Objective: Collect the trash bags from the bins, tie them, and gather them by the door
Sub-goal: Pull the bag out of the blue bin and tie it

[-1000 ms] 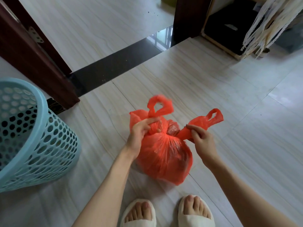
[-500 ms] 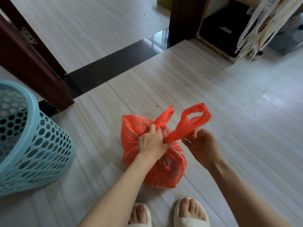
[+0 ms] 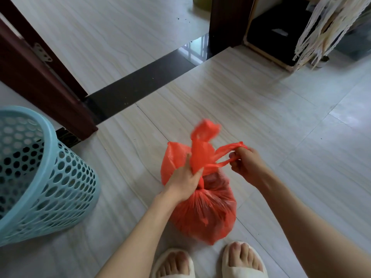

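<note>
Tiled floor point(image 3: 261, 121) | left hand point(image 3: 183, 182) grips red bag point(image 3: 206, 213) neck | right hand point(image 3: 246, 165) pinches handle point(image 3: 226, 152)

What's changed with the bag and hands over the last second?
The left hand moved from one handle down to grip the red bag at its neck. The right hand now pulls a handle loop rightward; the other handle stands up. The blue bin stayed put.

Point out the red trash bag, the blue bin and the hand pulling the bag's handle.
red trash bag point(image 3: 206, 213): head view, on its bulging lower body.
blue bin point(image 3: 60, 189): head view, on its perforated side wall.
right hand point(image 3: 247, 165): head view, on the back of the hand pinching the handle.
</note>
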Available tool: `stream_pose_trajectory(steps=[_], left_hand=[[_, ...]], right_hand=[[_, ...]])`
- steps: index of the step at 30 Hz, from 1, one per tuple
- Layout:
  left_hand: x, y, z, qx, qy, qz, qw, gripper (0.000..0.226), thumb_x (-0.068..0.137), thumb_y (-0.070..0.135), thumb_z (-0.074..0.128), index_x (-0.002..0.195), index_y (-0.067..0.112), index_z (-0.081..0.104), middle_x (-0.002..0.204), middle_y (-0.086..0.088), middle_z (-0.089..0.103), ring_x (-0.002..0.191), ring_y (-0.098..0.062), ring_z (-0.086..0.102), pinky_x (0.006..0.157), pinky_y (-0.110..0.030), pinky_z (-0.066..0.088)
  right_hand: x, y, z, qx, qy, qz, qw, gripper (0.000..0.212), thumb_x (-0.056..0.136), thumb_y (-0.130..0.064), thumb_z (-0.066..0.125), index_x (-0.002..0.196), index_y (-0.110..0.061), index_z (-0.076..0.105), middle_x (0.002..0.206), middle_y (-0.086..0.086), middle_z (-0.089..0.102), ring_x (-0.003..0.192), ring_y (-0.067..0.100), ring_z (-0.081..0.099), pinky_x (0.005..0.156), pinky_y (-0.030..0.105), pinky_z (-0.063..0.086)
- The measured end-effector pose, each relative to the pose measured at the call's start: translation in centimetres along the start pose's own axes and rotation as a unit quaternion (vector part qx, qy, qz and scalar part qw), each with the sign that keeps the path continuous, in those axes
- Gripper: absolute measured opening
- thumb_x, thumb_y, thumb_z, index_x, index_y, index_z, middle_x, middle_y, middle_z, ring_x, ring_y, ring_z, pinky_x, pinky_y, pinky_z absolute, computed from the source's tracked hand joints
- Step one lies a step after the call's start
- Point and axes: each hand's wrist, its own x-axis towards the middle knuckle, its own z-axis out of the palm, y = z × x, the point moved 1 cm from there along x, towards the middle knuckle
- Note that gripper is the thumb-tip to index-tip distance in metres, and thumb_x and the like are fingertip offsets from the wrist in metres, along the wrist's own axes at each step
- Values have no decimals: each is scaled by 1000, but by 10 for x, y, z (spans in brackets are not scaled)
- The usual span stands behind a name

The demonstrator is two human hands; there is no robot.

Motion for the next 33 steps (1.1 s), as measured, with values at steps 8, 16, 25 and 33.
stream_pose_trajectory(steps=[8,16,25,33], left_hand=[[3,-12,-8,-308,-128,-120,935,59,98,39,32,78,0,72,41,5,58,40,-4,46,43,-11,36],[11,-23,-21,-596,-54,-115,793,25,94,18,42,98,8,64,70,1,67,54,-5,49,59,-12,45],[19,-7,-21,-515,84,-134,843,33,78,-21,44,65,5,59,46,5,57,33,1,41,36,-9,30],[6,4,-13,13,109,46,993,19,79,13,49,92,12,62,98,-11,68,99,-32,61,79,-36,44]], right_hand=[[-3,-14,2,131,7,35,991,32,90,6,30,77,-9,56,43,2,61,37,11,59,41,16,50],[-45,-16,-6,55,-303,-7,951,10,50,3,71,57,-4,70,66,9,69,64,17,70,60,23,59],[-37,18,-24,-231,-249,-27,940,34,80,14,50,85,-15,68,93,12,62,86,15,58,77,19,52],[-44,1,-11,-167,-200,-136,956,65,72,15,54,119,-30,50,116,6,59,90,17,60,73,23,52]])
